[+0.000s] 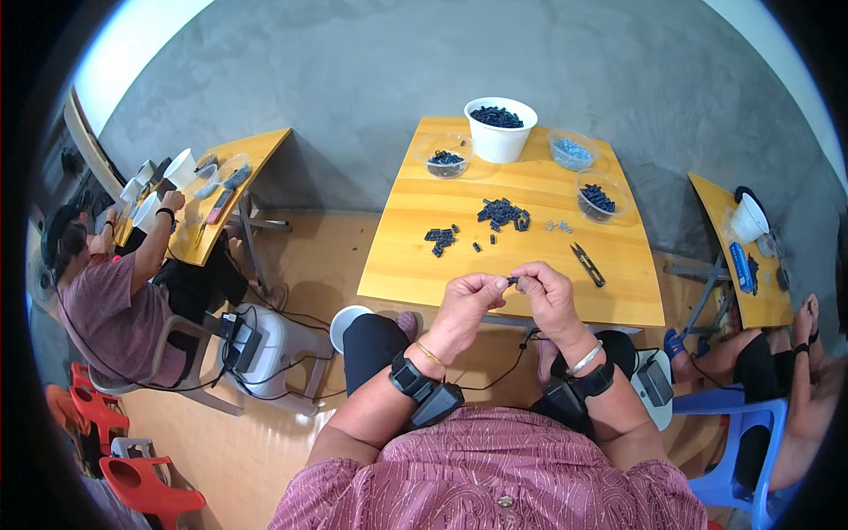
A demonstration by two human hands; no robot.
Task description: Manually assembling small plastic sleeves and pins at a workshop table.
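Observation:
Over the near edge of the wooden table (389, 274), my left hand (471, 305) and my right hand (549, 299) meet, fingertips pinched together. Between them is a small dark cylindrical piece (511, 281), held from both sides. Its finer details are too small to make out. Beyond my hands lie a larger pile of similar dark pieces (502, 215) and a smaller group (438, 241) to its left, with a few loose between. Some tiny clear bits (558, 227) are scattered to the right. Black-handled thread snips (587, 265) rest nearer my right hand.
Along the table's back stand a white tub (500, 141) of dark pieces and clear bowls, one with bluish bits (572, 152), another with dark pieces (599, 200). Co-workers sit at tables left (256, 155) and right (768, 305). Cables (305, 358) run across the floor at left.

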